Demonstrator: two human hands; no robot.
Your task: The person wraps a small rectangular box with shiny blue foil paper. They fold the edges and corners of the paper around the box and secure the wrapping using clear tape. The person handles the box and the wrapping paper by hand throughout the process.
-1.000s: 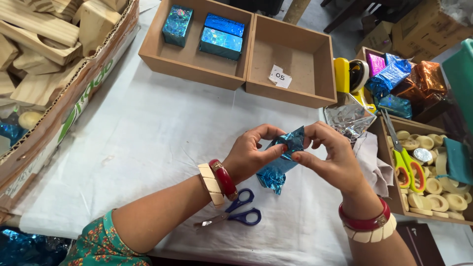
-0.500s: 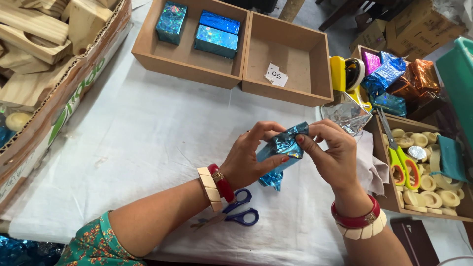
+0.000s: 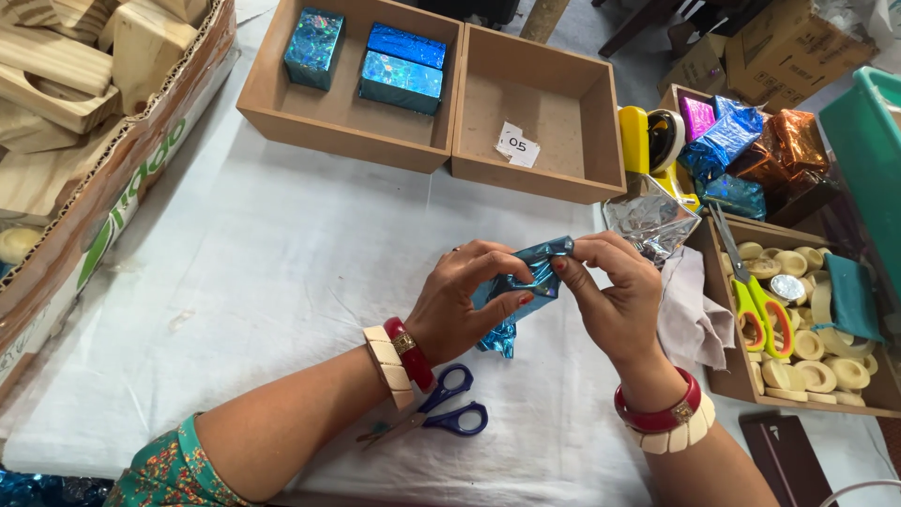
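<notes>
- Pinching a blue foil packet (image 3: pixel 518 286), the left hand (image 3: pixel 460 305) and right hand (image 3: pixel 615 300) grip it from either side.
- Just below the grip lie blue scissors (image 3: pixel 441 408); wrapped blocks (image 3: pixel 399 70) sit well above it.

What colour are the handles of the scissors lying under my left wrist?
Dark blue handles on the scissors, seen in the head view.

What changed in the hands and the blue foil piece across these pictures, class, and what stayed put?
The left hand and right hand turned the blue foil-wrapped piece from upright and pointed to lying flatter, with its upper foil edge pinched between both. Both hands kept their hold. The blue scissors, the wooden trays and the three wrapped blocks stayed where they were.
</notes>
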